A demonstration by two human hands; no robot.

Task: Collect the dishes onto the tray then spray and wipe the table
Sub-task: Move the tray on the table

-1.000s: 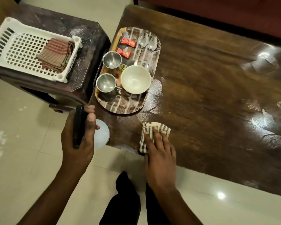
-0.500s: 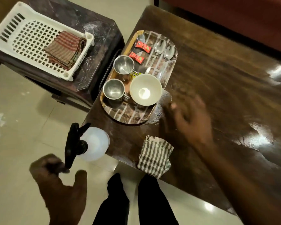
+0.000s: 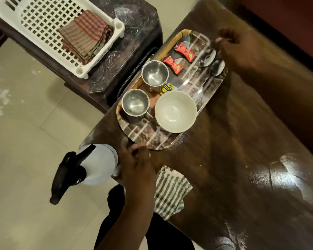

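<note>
1. Cream floor tiles [image 3: 25,132] spread far to the left of the left hand [image 3: 135,166]. Beyond them a dark marbled side table [image 3: 134,20] bears a white plastic basket [image 3: 79,70] with a folded checked cloth [image 3: 85,36].
2. Just beside that hand's outer side, a spray bottle [image 3: 96,165] sits at the wooden table's [image 3: 242,141] corner.
3. Left hand: fingers curled onto the tray's [image 3: 148,138] near rim.
4. Between both hands, the tray carries two steel cups [image 3: 135,104], a white bowl [image 3: 175,111], red sachets [image 3: 184,51] and two spoons [image 3: 207,57].
5. A striped cloth [image 3: 170,192] lies just right of the left wrist, at the table edge.
6. The right hand [image 3: 237,51], blurred, is at the tray's far rim; I cannot tell its grip. Wet streaks shine on the wood below it.
</note>
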